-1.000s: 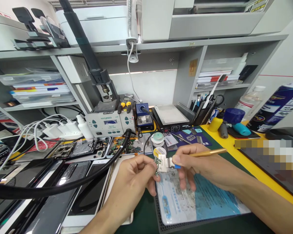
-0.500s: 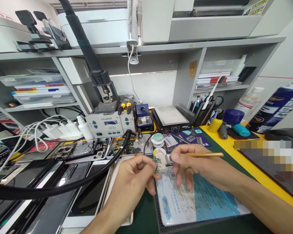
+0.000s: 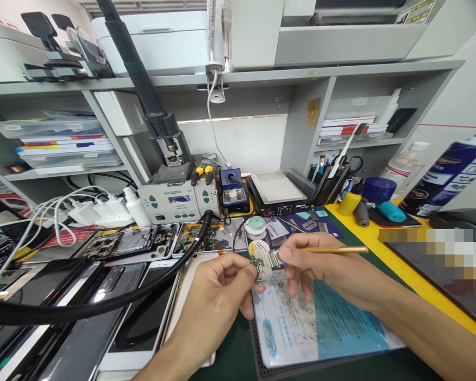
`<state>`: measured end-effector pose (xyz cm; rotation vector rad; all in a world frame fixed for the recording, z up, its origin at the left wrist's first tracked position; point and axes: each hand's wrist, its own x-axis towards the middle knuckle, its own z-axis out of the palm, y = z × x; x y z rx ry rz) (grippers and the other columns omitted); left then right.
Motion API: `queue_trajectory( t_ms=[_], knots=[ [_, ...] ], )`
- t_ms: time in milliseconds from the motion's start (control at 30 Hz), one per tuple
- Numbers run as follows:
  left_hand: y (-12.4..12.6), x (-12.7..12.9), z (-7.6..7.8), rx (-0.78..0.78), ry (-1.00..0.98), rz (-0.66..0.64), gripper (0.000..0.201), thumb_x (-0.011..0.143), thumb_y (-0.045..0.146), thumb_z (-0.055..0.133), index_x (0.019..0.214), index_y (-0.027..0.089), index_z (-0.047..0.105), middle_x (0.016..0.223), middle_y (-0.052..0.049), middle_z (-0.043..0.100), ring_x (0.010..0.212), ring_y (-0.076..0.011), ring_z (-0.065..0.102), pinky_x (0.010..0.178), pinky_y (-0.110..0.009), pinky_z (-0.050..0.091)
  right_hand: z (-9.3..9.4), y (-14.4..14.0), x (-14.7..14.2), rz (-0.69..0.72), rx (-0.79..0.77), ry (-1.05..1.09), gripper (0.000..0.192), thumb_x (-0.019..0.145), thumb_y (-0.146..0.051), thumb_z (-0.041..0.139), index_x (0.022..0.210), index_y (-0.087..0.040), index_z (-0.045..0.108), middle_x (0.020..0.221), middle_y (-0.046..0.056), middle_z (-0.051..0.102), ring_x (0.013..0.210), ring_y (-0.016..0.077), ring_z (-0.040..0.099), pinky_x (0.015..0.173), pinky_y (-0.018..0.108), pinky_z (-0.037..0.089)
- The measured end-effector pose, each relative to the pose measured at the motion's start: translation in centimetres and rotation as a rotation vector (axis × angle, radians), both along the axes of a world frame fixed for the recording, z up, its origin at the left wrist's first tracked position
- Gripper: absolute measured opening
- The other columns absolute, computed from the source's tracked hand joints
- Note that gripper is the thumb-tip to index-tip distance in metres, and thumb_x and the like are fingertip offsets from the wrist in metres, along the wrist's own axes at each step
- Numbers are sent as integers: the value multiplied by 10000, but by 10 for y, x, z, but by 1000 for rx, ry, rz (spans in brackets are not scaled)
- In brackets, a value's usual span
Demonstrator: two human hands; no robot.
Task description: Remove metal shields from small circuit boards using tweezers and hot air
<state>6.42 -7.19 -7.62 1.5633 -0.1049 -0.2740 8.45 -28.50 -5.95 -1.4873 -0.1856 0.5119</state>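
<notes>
Between the fingertips [image 3: 249, 271] of the left hand [image 3: 214, 301] a small circuit board [image 3: 258, 263] is pinched by its edge, the fingers closed on it so that its face is kept clear for working. It is held in the air above the near end of a blue-and-white mat [image 3: 321, 328] on the table [image 3: 230, 349], apparently so that anything dropped is caught there. Its long axis is judged to run roughly upright, tilted a little, with a pale flat part jutting rightward. Against that part the tip of a gold tool [image 3: 333, 250] is set, gripped pen-fashion by the closed fingers of the right hand [image 3: 321, 270]; its shaft lies nearly level, pointing left at the board, tail to the right. Opened phones [image 3: 130, 242] are laid out farther left, beyond a black hose [image 3: 103, 304].
</notes>
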Motion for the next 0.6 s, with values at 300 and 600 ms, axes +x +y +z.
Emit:
queue_trajectory(
  t_ms=[300, 600],
  knots=[
    [2, -1, -5, 0, -26, -16, 257, 883, 372, 638, 746, 155, 645, 660, -18, 697, 479, -93, 574, 541, -208, 446, -5, -2, 2, 13, 11, -14, 367, 840, -470, 795, 791, -135, 652, 723, 37, 664, 617, 169, 705, 468, 193, 531],
    [1, 0, -5, -16, -21, -2, 265, 885, 382, 651, 759, 150, 656, 647, -8, 678, 476, -93, 575, 541, -204, 461, -4, -1, 2, 17, 10, -10, 369, 853, -479, 777, 803, -138, 646, 718, 39, 656, 649, 184, 711, 472, 197, 540]
  ],
)
